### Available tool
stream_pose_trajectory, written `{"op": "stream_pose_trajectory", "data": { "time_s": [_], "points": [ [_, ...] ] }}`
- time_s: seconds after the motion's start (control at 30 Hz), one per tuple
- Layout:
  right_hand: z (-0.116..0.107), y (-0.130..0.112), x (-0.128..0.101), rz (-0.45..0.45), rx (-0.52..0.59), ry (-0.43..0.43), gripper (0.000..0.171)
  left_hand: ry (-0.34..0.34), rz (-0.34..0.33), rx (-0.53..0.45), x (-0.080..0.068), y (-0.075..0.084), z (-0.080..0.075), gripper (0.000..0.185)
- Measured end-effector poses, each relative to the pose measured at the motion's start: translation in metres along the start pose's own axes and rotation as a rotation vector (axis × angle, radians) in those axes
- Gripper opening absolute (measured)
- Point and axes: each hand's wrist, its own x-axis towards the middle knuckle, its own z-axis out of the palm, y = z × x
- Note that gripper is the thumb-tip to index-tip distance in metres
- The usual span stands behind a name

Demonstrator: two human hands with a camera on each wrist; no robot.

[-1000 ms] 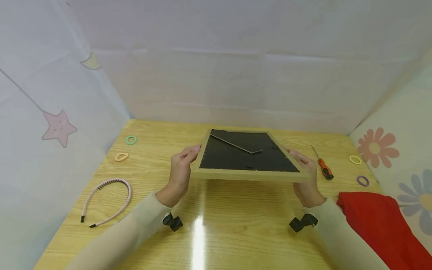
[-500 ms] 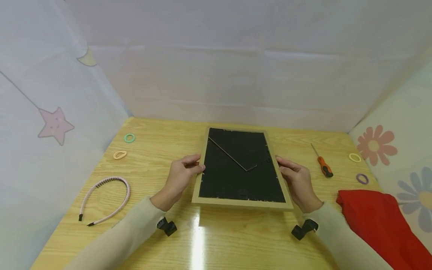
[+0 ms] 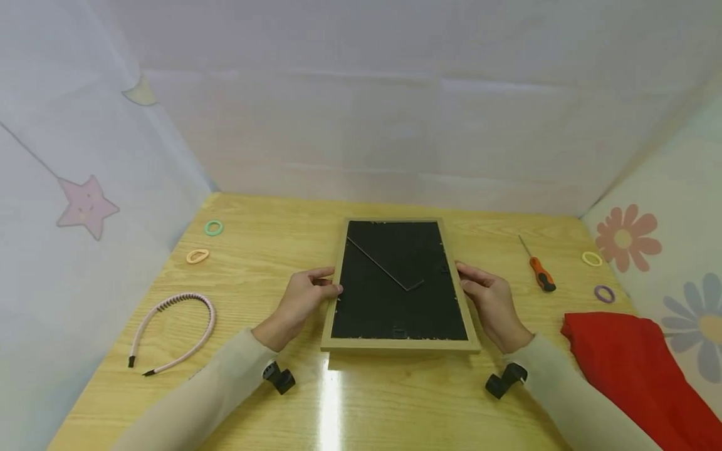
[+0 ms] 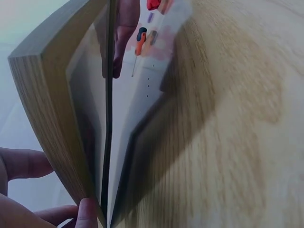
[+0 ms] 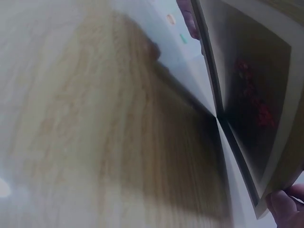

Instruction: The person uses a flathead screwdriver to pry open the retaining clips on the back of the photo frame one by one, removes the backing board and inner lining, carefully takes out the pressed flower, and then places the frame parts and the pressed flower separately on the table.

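Note:
A wooden picture frame (image 3: 395, 343) lies back side up in the middle of the table (image 3: 361, 401), its black backing and folded stand showing. My left hand (image 3: 331, 282) grips its left edge and my right hand (image 3: 465, 279) grips its right edge, thumbs on top. In the left wrist view the frame (image 4: 47, 95) hovers just above the glossy wood, with my fingertips (image 4: 88, 213) under its edge. In the right wrist view the frame (image 5: 266, 95) sits equally low, and one fingertip (image 5: 285, 206) shows beneath it.
A pink headband (image 3: 175, 326), a green ring (image 3: 214, 227) and an orange ring (image 3: 197, 256) lie at the left. At the right are a screwdriver (image 3: 540, 269), a yellow ring (image 3: 592, 259), a purple ring (image 3: 604, 293) and a red cloth (image 3: 626, 357). Fabric walls enclose the table.
Both hands have brought the frame down from a raised position to just above the table. They have slid from its near corners to the middle of its sides.

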Motion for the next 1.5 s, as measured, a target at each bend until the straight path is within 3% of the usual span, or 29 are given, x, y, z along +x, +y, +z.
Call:
{"op": "stream_pose_trajectory", "data": {
  "time_s": [0.17,0.4,0.63,0.97,1.13,1.23,1.33,1.43,1.5],
  "points": [
    [0.001,0.001,0.002,0.030,-0.135,0.004,0.047,0.004,-0.013,-0.005,0.002,-0.002,-0.001,0.055],
    [-0.004,0.008,0.006,0.136,-0.271,-0.009,0.048,-0.054,0.002,0.030,0.005,-0.007,0.001,0.061],
    [-0.003,0.013,0.011,0.132,-0.365,-0.053,0.050,-0.074,0.005,0.087,0.005,-0.014,0.002,0.065],
    [-0.006,0.011,0.011,0.130,-0.603,-0.109,0.050,-0.110,0.002,0.239,0.006,-0.018,0.000,0.070],
    [-0.007,0.001,0.013,0.118,-0.670,-0.166,0.053,-0.123,0.034,0.387,0.012,-0.015,-0.006,0.062],
    [-0.022,-0.014,0.023,0.019,-0.862,-0.175,0.052,-0.134,0.063,0.441,0.024,-0.014,-0.013,0.051],
    [-0.051,-0.034,0.042,-0.089,-1.106,-0.099,0.050,-0.149,0.068,0.420,0.039,-0.011,-0.021,0.043],
    [-0.090,-0.055,0.062,-0.078,-1.269,-0.035,0.054,-0.153,0.050,0.368,0.052,-0.007,-0.027,0.041],
    [-0.116,-0.067,0.071,-0.014,-1.344,-0.041,0.060,-0.146,0.047,0.363,0.060,-0.004,-0.029,0.041]
  ]
}}
